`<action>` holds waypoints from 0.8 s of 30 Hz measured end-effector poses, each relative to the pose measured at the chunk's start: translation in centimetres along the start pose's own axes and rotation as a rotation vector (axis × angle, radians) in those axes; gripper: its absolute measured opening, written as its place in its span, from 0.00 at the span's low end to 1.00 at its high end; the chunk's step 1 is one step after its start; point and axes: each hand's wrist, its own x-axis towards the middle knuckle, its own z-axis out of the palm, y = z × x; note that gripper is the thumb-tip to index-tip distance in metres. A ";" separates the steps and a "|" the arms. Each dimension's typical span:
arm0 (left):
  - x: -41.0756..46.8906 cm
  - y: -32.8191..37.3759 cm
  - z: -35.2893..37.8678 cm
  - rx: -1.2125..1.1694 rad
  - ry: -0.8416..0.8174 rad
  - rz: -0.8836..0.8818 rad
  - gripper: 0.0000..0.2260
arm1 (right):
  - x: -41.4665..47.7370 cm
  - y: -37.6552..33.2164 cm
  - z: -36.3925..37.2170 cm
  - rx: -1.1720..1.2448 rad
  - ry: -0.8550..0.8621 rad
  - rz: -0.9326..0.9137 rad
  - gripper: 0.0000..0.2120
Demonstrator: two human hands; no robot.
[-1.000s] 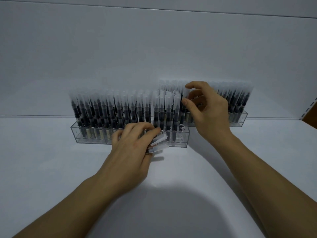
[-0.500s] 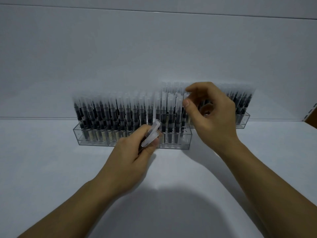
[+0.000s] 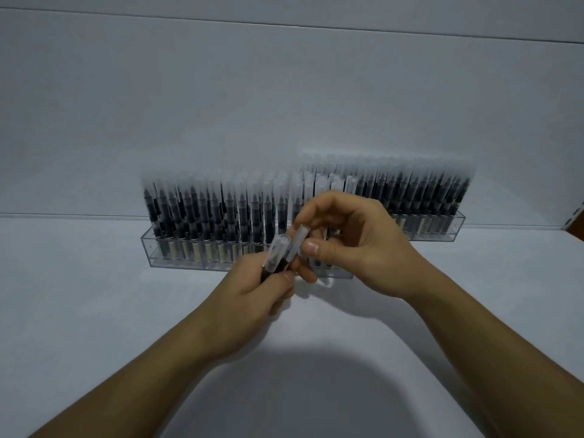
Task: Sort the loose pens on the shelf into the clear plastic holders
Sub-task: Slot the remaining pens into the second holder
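Note:
Two clear plastic holders stand on the white shelf, each packed with several upright black pens with frosted caps: the near holder (image 3: 177, 260) at centre left, the far holder (image 3: 442, 230) behind it to the right. My left hand (image 3: 252, 298) grips two loose pens, caps pointing up; the left pen (image 3: 275, 252) stays in its fist. My right hand (image 3: 354, 248) pinches the cap of the right pen (image 3: 295, 245) between thumb and fingers. Both hands meet in front of the near holder's right end, hiding it.
The white shelf surface (image 3: 94, 327) spreads out on both sides of my arms. A white back wall (image 3: 284, 105) rises behind the holders. A brown edge (image 3: 576, 230) shows at the far right.
My right hand came down from the standing pens to my left hand and took hold of one pen's cap. My left hand turned its two pens upright.

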 end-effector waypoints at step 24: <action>0.3 -1.6 -0.4 1.154 0.117 0.193 0.21 | 0.2 -0.9 -4.8 -0.336 0.826 -0.202 0.08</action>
